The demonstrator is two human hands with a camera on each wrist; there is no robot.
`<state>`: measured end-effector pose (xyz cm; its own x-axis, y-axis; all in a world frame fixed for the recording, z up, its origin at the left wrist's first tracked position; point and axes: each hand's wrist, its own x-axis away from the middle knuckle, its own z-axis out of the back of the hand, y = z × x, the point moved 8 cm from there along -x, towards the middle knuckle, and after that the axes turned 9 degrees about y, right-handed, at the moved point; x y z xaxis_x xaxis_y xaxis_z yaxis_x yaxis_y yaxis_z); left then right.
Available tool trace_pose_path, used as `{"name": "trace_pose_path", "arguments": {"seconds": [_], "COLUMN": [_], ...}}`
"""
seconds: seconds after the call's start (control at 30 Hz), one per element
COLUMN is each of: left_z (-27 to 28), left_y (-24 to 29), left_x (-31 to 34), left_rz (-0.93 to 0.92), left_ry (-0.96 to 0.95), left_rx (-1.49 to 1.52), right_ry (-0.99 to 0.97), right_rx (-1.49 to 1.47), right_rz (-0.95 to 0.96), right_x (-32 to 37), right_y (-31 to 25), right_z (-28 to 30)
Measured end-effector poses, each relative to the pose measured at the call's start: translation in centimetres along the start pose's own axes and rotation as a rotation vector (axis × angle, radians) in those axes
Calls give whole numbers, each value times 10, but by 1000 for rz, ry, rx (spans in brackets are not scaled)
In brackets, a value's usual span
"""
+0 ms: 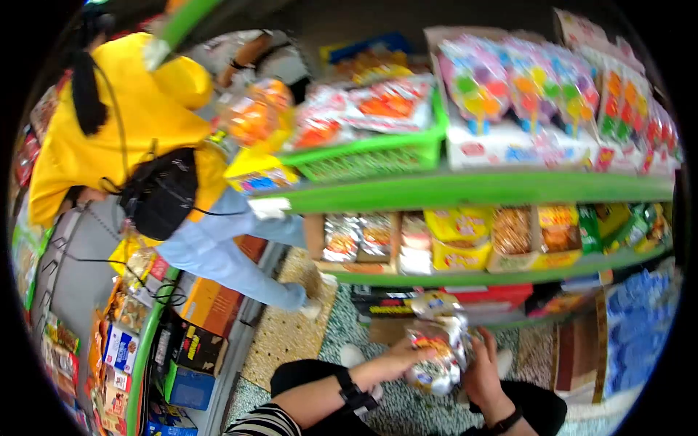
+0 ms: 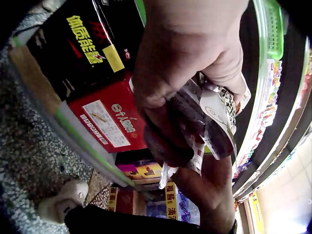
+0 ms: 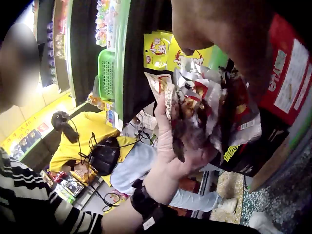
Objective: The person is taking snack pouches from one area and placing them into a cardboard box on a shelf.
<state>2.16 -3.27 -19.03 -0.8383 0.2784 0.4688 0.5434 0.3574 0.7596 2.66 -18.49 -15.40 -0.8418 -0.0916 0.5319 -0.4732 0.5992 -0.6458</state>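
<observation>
Several shiny silver snack packets (image 1: 435, 356) are bunched between the two hands, low in front of the shelves. The left hand (image 1: 401, 357) grips the bunch from the left, its thumb over the packets in the head view. In the right wrist view that hand (image 3: 183, 158) cups the packets (image 3: 195, 105) from below, fingers spread behind them. The right hand (image 1: 483, 367) is at the bunch's right side with bent fingers; in the right wrist view it (image 3: 222, 34) covers part of the packets, and whether it pinches one is hidden.
Green-edged shelves (image 1: 465, 190) hold boxed snacks, a green basket (image 1: 371, 161) and lollipop packs (image 1: 476, 83). A person in a yellow top (image 1: 123, 109) leans at the left. Black and red cartons (image 2: 109, 117) stand low beside the hands. A blue-wrapped stack (image 1: 636, 334) is at the right.
</observation>
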Motion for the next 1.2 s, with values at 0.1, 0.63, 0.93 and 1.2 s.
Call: {"name": "trace_pose_path", "arguments": {"seconds": [0.1,0.63,0.93,1.2], "left_z": [-2,1,-6,2], "left_y": [1,-17,-23,-6], "left_x": [4,3,10,7], "left_rz": [29,117,83,53], "left_ry": [-2,138,42,7], "left_rx": [-46,-181,-188,-412], "right_ry": [-64,-105,-138,-164], "right_rx": [86,713,852,838], "right_rz": [-37,361,350,408], "right_x": [-2,-10,-9,11], "right_y": [12,16,13,-23], "right_z": [3,5,11,2]}}
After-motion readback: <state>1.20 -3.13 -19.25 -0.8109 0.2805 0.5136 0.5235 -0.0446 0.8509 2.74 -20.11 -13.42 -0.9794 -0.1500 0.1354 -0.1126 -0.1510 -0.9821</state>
